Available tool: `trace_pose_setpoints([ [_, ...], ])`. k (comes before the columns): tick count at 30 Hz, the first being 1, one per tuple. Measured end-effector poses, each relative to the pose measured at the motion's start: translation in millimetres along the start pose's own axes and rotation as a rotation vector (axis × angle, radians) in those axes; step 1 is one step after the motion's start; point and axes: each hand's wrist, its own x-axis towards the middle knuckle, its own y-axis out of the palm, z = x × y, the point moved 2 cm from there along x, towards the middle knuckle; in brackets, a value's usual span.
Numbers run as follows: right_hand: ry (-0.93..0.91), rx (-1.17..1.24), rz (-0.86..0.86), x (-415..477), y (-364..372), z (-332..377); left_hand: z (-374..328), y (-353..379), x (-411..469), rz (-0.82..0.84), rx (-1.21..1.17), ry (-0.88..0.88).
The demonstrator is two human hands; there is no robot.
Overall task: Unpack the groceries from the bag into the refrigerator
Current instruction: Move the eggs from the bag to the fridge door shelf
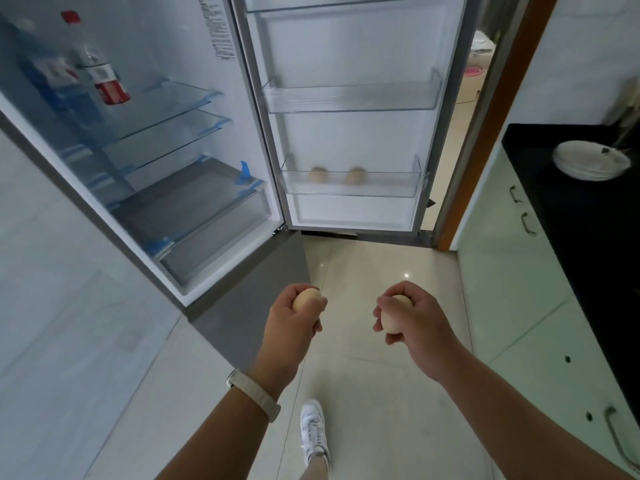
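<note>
- Pale floor tiles (381, 393) run up to the open refrigerator (194, 140).
- Left hand (294, 318) fingers wrap one egg (304, 297); right hand (412, 317) fingers wrap another egg (393, 318).
- Two eggs (blurred) sit in the refrigerator's lowest door bin (351, 188).
- Likely next: carry both forward and set them gently in that bin.

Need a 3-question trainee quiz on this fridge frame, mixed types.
1. True or false: each hand holds one beige egg.
2. How many eggs sit in the lowest clear door bin?
3. The red-labelled plastic bottle stands: A) in the door B) on the top glass shelf C) on the floor.

Key:
1. True: left hand, right hand.
2. Two, in the lowest clear door bin.
3. B: red-labelled plastic bottle.
</note>
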Motion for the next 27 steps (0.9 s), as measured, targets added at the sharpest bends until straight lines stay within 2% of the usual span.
trace_pose_setpoints([
  [6,0.047,0.035,-0.091,79.9,18.0,13.2,-4.6,-8.8,100.5,0.106,-0.001,-0.005],
  [14,0.017,0.034,-0.182,172.3,56.7,57.2,-24.7,-20.7,229.9,0.246,-0.002,0.031],
  [20,0.035,0.024,-0.245,208.8,64.0,64.4,-33.8,-14.5,282.3,0.315,-0.018,0.040],
  [27,0.040,0.108,-0.279,248.1,52.2,71.4,-34.1,-1.2,333.0,0.302,0.000,-0.012],
])
